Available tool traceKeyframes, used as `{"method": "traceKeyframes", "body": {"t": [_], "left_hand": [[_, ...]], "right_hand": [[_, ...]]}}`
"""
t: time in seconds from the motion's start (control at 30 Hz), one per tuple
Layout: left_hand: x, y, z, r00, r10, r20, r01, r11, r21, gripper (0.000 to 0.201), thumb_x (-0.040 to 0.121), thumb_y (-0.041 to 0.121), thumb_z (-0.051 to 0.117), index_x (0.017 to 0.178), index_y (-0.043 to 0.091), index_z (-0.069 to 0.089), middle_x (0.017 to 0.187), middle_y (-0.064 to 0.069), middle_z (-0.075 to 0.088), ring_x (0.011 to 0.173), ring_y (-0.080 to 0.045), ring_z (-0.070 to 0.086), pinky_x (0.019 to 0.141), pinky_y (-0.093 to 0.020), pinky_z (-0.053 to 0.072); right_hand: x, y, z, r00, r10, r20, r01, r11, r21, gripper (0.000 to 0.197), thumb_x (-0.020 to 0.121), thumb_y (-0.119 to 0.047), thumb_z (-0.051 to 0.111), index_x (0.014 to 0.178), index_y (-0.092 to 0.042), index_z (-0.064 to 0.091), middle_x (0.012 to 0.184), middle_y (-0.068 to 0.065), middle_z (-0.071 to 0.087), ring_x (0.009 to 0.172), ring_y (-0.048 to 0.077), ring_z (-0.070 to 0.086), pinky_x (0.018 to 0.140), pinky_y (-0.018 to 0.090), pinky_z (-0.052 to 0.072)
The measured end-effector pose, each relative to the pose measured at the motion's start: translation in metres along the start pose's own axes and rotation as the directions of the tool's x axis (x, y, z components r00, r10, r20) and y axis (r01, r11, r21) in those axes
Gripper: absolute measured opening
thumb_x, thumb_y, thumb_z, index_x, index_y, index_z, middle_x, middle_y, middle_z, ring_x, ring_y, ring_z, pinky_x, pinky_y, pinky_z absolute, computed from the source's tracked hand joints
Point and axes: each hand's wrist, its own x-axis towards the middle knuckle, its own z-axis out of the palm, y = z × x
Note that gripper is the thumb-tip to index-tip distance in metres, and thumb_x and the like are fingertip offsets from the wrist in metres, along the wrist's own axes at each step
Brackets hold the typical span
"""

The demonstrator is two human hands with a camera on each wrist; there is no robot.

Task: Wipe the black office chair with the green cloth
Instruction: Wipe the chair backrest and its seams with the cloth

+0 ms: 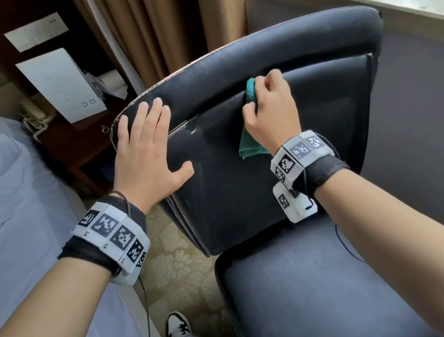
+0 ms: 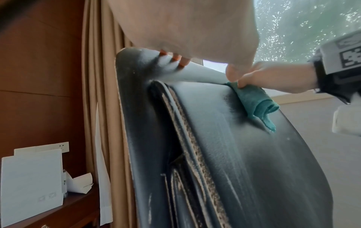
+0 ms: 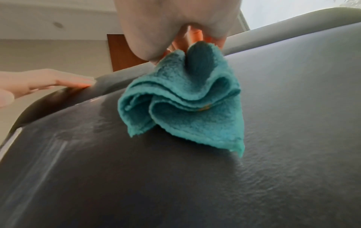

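Right hand (image 1: 270, 110) grips green cloth (image 3: 183, 101), left hand (image 1: 144, 149) flat

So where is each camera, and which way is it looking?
Head: on the head, looking down at the chair; both hands show.
Left wrist: under the left hand, looking up along the backrest.
Right wrist: under the right hand, looking along the backrest at the green cloth.
All three show the cloth.

Both forearms were bare. Each wrist carried a black fabric strap (image 1: 323, 173) and a white band of square black-and-white marker tiles (image 1: 114, 236). A thin black cable (image 1: 145, 313) hung below the left wrist.
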Motion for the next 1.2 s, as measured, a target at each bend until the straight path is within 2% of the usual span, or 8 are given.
{"method": "traceKeyframes", "body": {"t": [0.17,0.43,0.67,0.7,0.77,0.87,1.03,1.2], "left_hand": [[0.000,-0.001,0.001,1.000,0.004,-0.008,-0.004,1.000,-0.006,0.091,0.075,0.052,0.057,0.145,0.003,0.026,0.153,-0.016,0.023,0.142,-0.033,0.018,0.114,-0.051,0.011],[-0.001,-0.001,0.000,0.999,0.019,-0.027,-0.018,1.000,0.015,0.093,0.073,0.046,0.068,0.145,0.004,0.027,0.153,-0.016,0.025,0.141,-0.033,0.021,0.113,-0.052,0.013],[-0.003,-0.005,-0.005,0.999,0.034,0.009,-0.034,0.998,0.053,0.089,0.073,0.055,0.046,0.145,0.007,0.029,0.152,-0.013,0.028,0.140,-0.029,0.023,0.112,-0.051,0.013],[-0.004,-0.005,-0.005,0.999,0.036,0.012,-0.036,0.998,0.054,0.089,0.073,0.056,0.045,0.145,0.007,0.029,0.152,-0.012,0.028,0.141,-0.029,0.023,0.112,-0.051,0.013],[-0.004,-0.005,-0.005,0.999,0.036,0.013,-0.037,0.998,0.054,0.088,0.073,0.056,0.044,0.145,0.007,0.029,0.152,-0.012,0.029,0.141,-0.029,0.024,0.112,-0.051,0.013],[-0.003,-0.002,-0.006,0.999,0.027,0.018,-0.028,0.999,0.039,0.088,0.073,0.056,0.044,0.145,0.007,0.029,0.152,-0.012,0.029,0.141,-0.030,0.024,0.112,-0.053,0.014],[-0.001,0.000,-0.006,1.000,0.015,0.022,-0.015,0.999,0.030,0.088,0.073,0.054,0.046,0.145,0.007,0.030,0.152,-0.013,0.029,0.141,-0.030,0.023,0.112,-0.054,0.014],[-0.001,-0.004,-0.007,0.999,0.026,0.020,-0.027,1.000,0.014,0.085,0.074,0.054,0.043,0.143,0.007,0.033,0.150,-0.013,0.033,0.139,-0.031,0.026,0.112,-0.054,0.015]], "right_hand": [[-0.007,-0.016,0.014,0.997,-0.041,-0.066,0.043,0.999,0.031,0.028,0.076,-0.022,0.038,0.082,0.000,0.053,0.091,0.017,0.052,0.073,0.019,0.041,0.067,0.024,0.035],[-0.033,-0.038,0.025,0.987,-0.159,0.020,0.154,0.978,0.137,0.043,0.080,-0.026,0.040,0.107,0.002,0.059,0.098,0.014,0.055,0.079,0.023,0.048,0.071,0.029,0.044],[-0.034,-0.026,0.016,0.988,-0.150,0.045,0.146,0.985,0.089,0.045,0.083,-0.016,0.036,0.117,0.006,0.054,0.101,0.021,0.053,0.084,0.030,0.051,0.075,0.032,0.047],[-0.031,-0.019,0.013,0.995,-0.095,0.018,0.091,0.986,0.138,0.041,0.083,-0.010,0.038,0.117,0.008,0.053,0.102,0.021,0.050,0.087,0.029,0.048,0.082,0.030,0.045],[-0.020,-0.001,0.003,0.997,0.054,-0.051,-0.040,0.971,0.238,0.040,0.084,-0.002,0.043,0.122,0.010,0.047,0.106,0.017,0.041,0.094,0.019,0.038,0.093,0.010,0.031],[-0.002,0.020,-0.013,0.967,0.209,-0.145,-0.156,0.938,0.310,0.044,0.087,-0.004,0.046,0.130,0.005,0.044,0.108,0.011,0.034,0.099,0.013,0.035,0.089,-0.004,0.018],[0.002,0.020,-0.011,0.982,0.153,-0.107,-0.117,0.952,0.284,0.039,0.085,-0.009,0.051,0.123,-0.001,0.053,0.109,0.012,0.039,0.101,0.022,0.043,0.090,0.004,0.024],[-0.007,0.014,0.004,0.995,0.047,-0.090,-0.051,0.998,-0.049,0.042,0.078,-0.025,0.049,0.113,-0.003,0.058,0.112,0.016,0.054,0.094,0.032,0.049,0.076,0.034,0.043]]}}
